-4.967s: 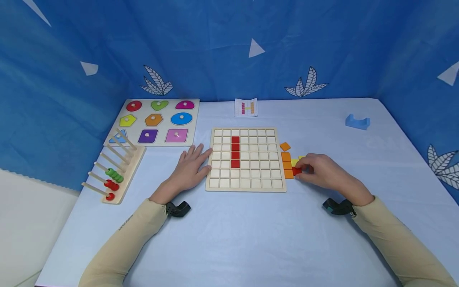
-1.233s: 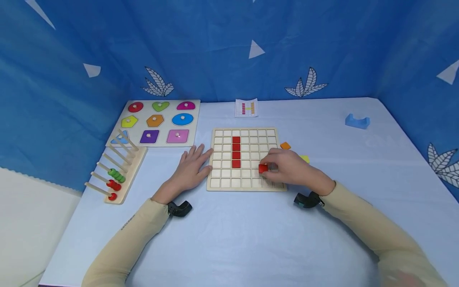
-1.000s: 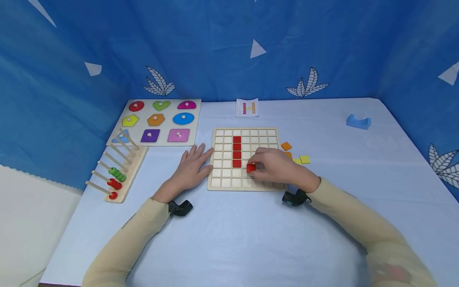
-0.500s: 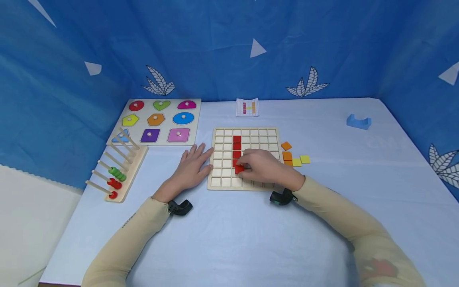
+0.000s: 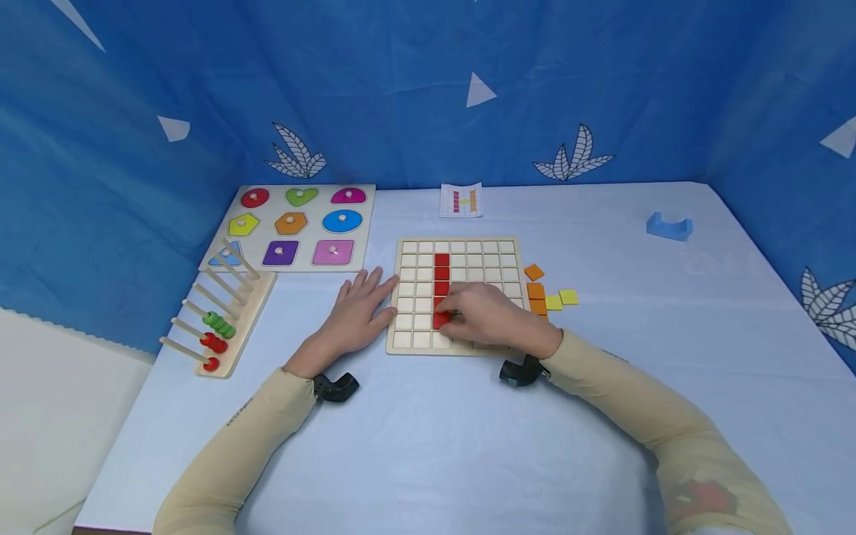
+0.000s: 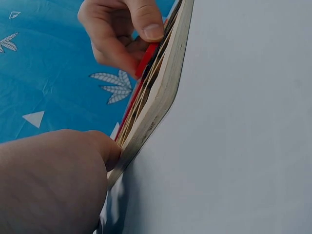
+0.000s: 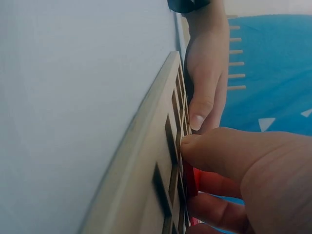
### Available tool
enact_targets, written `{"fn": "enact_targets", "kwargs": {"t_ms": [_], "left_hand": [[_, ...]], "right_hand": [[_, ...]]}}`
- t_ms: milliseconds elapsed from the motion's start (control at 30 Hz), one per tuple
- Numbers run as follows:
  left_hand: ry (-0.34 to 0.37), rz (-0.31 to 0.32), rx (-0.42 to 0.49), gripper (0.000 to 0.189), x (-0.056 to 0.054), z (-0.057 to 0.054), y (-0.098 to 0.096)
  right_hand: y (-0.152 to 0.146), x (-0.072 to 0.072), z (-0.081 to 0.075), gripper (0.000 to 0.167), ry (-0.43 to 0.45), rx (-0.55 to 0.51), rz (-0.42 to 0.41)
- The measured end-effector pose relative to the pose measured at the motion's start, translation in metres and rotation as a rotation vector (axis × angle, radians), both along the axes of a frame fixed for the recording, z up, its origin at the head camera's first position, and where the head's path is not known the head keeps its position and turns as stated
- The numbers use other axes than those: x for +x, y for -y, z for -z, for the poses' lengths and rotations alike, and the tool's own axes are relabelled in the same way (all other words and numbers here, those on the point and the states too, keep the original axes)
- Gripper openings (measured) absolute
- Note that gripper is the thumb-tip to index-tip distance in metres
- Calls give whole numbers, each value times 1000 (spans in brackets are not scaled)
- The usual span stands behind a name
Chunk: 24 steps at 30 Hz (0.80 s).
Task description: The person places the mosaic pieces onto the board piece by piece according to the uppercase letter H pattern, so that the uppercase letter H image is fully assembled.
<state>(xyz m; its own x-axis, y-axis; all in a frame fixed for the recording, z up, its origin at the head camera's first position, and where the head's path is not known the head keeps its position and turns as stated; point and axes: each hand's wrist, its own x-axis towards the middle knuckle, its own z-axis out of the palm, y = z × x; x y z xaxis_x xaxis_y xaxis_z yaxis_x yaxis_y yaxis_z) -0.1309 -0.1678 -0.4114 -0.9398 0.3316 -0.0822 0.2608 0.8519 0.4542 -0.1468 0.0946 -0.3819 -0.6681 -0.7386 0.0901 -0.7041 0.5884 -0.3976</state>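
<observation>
A wooden grid board [image 5: 414,340] lies mid-table with a column of red square tiles [image 5: 442,260] set in its third column of cells. At the lower end of that column my right hand [image 5: 484,308] pinches a red tile [image 5: 441,320] between thumb and fingers. The left wrist view shows this red tile [image 6: 147,59] slightly tilted, close over the cells. My left hand [image 5: 354,316] lies with fingers spread, its fingertips and thumb at the board's left edge. Part of the board's lower right is hidden under my right hand.
Loose orange tiles [image 5: 535,290] and yellow tiles [image 5: 568,297] lie right of the board. A pattern card [image 5: 461,200] lies behind it. Left are a knobbed shape puzzle [image 5: 305,256] and a peg rack [image 5: 234,338] with beads. A blue holder [image 5: 669,227] sits far right.
My right hand picked a red tile from the pile right of the board and carried it left to the bottom of the red column. My left hand stayed at the board's edge.
</observation>
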Motion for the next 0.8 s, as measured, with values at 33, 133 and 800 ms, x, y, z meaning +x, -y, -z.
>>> {"fn": "enact_targets", "kwargs": {"t_ms": [33, 133, 800], "left_hand": [[0, 0, 0, 64, 0, 0, 0], [0, -1, 4, 64, 1, -1, 0], [0, 2, 4, 64, 0, -1, 0]], "right_hand": [[0, 0, 0, 19, 3, 2, 0], [0, 0, 2, 19, -3, 5, -3], [1, 0, 3, 22, 11, 0, 17]]}}
